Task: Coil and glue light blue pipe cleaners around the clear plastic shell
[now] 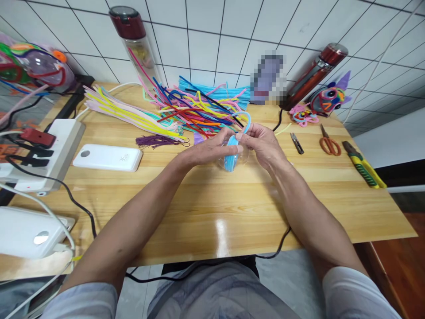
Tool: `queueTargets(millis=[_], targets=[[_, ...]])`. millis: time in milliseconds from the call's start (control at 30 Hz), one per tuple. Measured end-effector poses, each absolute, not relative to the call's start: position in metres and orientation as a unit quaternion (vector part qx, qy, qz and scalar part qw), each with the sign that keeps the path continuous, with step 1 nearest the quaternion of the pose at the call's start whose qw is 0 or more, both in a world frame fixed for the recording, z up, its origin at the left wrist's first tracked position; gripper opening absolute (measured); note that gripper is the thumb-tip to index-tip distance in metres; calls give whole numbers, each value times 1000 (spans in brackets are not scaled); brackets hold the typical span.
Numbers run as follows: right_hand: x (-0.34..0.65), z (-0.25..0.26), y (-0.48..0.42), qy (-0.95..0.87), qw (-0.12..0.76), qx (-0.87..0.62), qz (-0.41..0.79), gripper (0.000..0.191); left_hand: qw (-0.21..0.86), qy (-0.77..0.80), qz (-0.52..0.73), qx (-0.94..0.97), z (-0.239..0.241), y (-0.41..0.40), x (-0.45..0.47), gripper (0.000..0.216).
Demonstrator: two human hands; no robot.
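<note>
A clear round ball point(244, 160) with a flat band of light blue pipe cleaner point(229, 160) on it is held over the middle of the table. My left hand point(217, 147) grips the ball from the left, its thumb lying across the blue band. At the ball's upper right, my right hand point(260, 139) pinches the blue pipe cleaner, whose loose end loops up above the fingers. Just beyond the hands lies a heap of many-coloured pipe cleaners point(199, 106). The fingertips behind the ball are partly hidden.
Small snips point(297, 144), orange-handled scissors point(330, 141) and green-yellow pliers point(363, 166) lie at the right. A white power bank point(108, 157), purple tassels point(157, 141) and a power strip point(55, 150) are at the left. Two bottles stand by the tiled wall, near a decorated ball point(328, 99).
</note>
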State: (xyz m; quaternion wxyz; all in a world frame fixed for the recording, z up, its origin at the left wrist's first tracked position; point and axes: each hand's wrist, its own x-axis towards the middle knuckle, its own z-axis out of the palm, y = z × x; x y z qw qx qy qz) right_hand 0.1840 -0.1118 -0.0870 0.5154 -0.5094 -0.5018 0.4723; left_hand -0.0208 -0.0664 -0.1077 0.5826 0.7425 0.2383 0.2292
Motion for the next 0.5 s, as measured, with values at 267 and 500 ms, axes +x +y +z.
queueTargets(millis=[267,500], targets=[[184,-89,-114,-495,519,-518,466,50,583,242,222,743,-105,-67,-20,54],[182,-88,-118,-460,503,-509,525,54,610,223,273,710,-109,-69,-17,48]])
